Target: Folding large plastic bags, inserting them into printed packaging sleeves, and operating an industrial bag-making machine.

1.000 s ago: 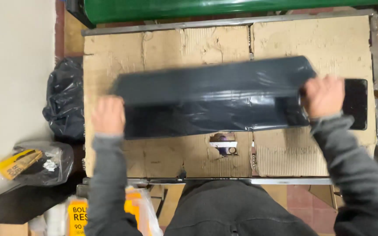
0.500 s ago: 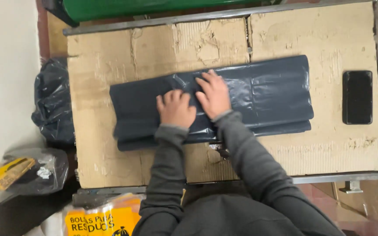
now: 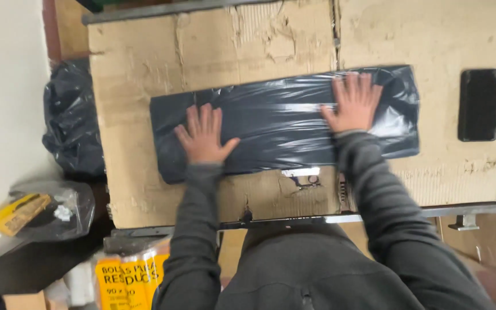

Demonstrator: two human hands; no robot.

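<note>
Dark plastic, folded into a long flat bag (image 3: 285,123), lies across the middle of the frame on your cardboard-covered table (image 3: 213,51). Your left hand (image 3: 205,135) rests flat on the bag's left part, fingers spread, gripping nothing. Your right hand (image 3: 351,103) presses flat on the bag's right part, fingers spread too, palm down on the shiny film. Both grey sleeves run down toward the bottom of the frame. At the right edge of the cardboard, well apart from the bag, lies a black phone (image 3: 479,104). At the left of the frame, off the table, sits a black sack (image 3: 70,123); lower left, a clear bag (image 3: 44,209) with something yellow inside.
</note>
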